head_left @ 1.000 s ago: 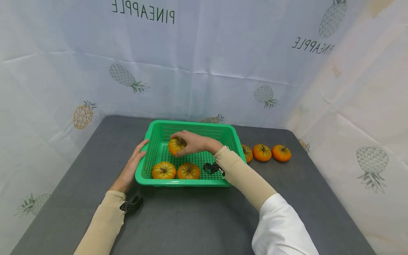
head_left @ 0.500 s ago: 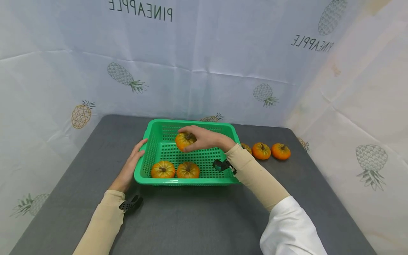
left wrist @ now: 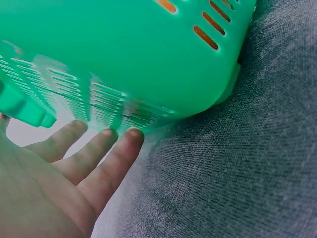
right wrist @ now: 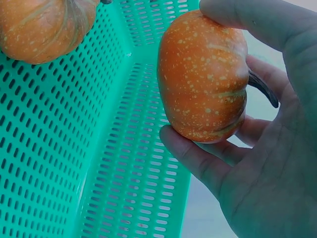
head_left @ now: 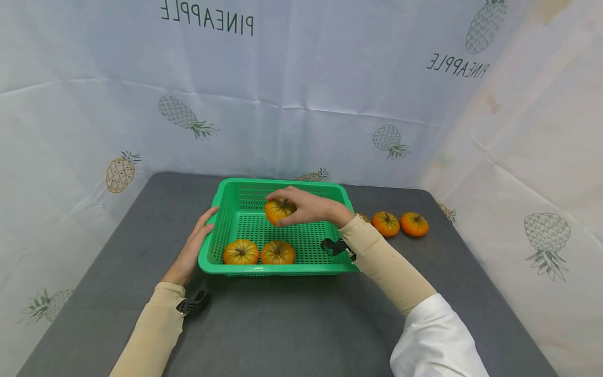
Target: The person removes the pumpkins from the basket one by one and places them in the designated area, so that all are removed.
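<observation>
A small orange pumpkin (head_left: 278,210) is gripped by my right hand (head_left: 308,206) over the back middle of a green plastic basket (head_left: 282,269). In the right wrist view, thumb and fingers wrap the pumpkin (right wrist: 203,74) from its stem side, and its speckled underside faces the basket's slotted floor. My left hand (head_left: 190,248) rests along the basket's left side. The left wrist view shows its extended fingers (left wrist: 130,144) with tips right at the outer wall. Two more pumpkins, a left one (head_left: 241,252) and a right one (head_left: 278,252), sit side by side along the basket's front wall.
On the dark grey table (head_left: 301,324), right of the basket, two pumpkins, one nearer (head_left: 386,223) and one farther right (head_left: 414,224), show fully. A third pumpkin (head_left: 363,216) is mostly hidden behind the basket and my right arm. A pineapple-print cloth (head_left: 282,78) hangs behind the table.
My right hand has lifted the pumpkin slightly and carried it to the right over the basket, slowing in the last half second. My left hand stays at the basket's side.
</observation>
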Demonstrator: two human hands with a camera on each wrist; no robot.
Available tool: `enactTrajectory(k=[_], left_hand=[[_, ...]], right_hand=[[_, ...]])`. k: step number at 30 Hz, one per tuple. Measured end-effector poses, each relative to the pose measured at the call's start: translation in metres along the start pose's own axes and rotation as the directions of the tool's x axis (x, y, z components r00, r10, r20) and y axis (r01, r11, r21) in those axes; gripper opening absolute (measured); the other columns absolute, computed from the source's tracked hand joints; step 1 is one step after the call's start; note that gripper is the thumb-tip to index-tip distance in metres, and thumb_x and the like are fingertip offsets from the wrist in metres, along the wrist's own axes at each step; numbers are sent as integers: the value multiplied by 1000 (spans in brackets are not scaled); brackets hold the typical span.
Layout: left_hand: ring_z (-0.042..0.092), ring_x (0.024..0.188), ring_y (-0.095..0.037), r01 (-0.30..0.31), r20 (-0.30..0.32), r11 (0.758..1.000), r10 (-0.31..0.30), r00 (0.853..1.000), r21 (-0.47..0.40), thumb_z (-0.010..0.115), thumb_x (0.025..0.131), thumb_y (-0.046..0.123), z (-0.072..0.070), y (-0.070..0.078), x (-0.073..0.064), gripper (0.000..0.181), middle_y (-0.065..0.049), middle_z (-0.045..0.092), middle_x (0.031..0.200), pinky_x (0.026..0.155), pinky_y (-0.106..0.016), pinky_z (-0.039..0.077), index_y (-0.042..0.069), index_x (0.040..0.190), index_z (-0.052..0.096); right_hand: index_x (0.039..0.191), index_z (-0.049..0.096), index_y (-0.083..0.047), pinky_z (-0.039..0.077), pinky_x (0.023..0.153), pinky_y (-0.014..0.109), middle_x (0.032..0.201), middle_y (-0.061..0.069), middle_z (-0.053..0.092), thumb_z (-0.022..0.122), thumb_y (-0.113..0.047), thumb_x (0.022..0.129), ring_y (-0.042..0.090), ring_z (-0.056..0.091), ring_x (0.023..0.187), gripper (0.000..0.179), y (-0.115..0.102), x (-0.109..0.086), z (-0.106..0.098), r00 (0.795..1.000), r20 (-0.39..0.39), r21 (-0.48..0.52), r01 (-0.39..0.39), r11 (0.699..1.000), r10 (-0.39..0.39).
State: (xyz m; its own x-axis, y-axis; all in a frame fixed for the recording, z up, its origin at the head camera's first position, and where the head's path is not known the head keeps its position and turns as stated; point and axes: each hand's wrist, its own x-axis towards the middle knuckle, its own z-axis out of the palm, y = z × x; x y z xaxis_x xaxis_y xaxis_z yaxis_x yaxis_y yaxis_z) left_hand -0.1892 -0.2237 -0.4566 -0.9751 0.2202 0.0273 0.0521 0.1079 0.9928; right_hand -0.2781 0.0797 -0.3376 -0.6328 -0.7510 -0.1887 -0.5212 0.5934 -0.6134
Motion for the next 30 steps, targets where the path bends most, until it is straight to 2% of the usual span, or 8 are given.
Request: enactTrajectory(k=[9,14,21,30], left_hand=[[10,154,-38,2,-3,1000,-2,1000,14,27,110,51,0,2,1,60,-5,-6,172,115,-65,22,35,164,7],[13,153,-37,10,-2,1000,-10,1000,15,26,110,51,0,2,1,59,-5,-4,172,114,-62,24,36,164,7],[4,156,-36,3,-2,1000,-3,1000,10,27,110,50,1,1,0,59,-4,-6,172,117,-65,17,35,164,8],[10,154,-37,8,-5,1000,-8,1000,19,26,110,51,0,2,1,60,-5,-5,172,114,-62,22,35,164,7]], right_hand=[[152,44,-17,49,98,38,141,8,42,69,-28,96,22,48,121,62,-3,-12,-4,1000,-16,-25,8,1000,-8],[152,44,-19,50,97,36,141,8,41,69,-27,96,22,49,119,62,-2,-17,-6,1000,-25,-12,0,1000,-1],[151,46,-21,50,97,36,142,8,42,70,-26,95,22,49,119,61,-1,-24,-10,999,-39,-1,2,1000,-2],[152,44,-19,51,97,37,143,9,41,70,-26,95,24,49,120,63,-2,-33,-17,999,-46,15,-22,1000,23]])
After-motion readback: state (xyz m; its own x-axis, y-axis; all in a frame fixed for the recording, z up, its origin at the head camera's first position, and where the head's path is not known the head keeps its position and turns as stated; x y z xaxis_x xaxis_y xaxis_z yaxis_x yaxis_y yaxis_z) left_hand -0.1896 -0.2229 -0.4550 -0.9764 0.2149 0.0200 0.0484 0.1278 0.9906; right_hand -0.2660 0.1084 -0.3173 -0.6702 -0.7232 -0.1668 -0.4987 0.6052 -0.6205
